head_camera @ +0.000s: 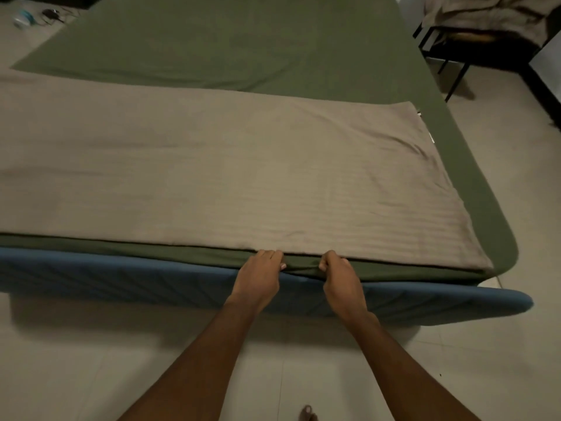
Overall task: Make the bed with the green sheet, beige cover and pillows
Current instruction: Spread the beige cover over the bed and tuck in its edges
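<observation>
While both arms reach to the bed's near side, left grip and right grip sit close together, fingers curled, pinching the near edge of the green sheet just under the hem of the beige cover. Green sheet spreads over the whole bed; beige cover lies flat across its near part. Blue mattress side shows below. Bare toes on pale floor. Dark chair far right.
</observation>
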